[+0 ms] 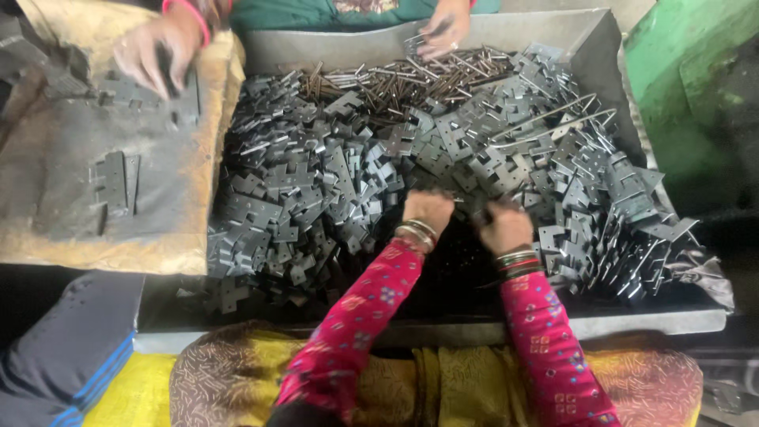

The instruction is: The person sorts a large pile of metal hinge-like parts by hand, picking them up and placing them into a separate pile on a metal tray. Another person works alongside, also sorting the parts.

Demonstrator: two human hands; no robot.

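Observation:
A large metal tray [553, 28] holds a heap of grey metal hinge leaves [316, 182], with a bundle of thin metal pins [395, 79] along its far side. My left hand [428, 209] and my right hand [504, 225] reach into the pile near the tray's middle, fingers curled down among the leaves. Both wrists wear bangles and pink patterned sleeves. Whether either hand grips a piece is hidden by the fingers and blur.
Across the tray, another person's hand [444, 28] touches the pins and their other hand [154, 51] rests on a worn board [47, 158] with assembled hinges [116, 182]. A green machine body [696, 87] stands right. Folded dark cloth [63, 348] lies lower left.

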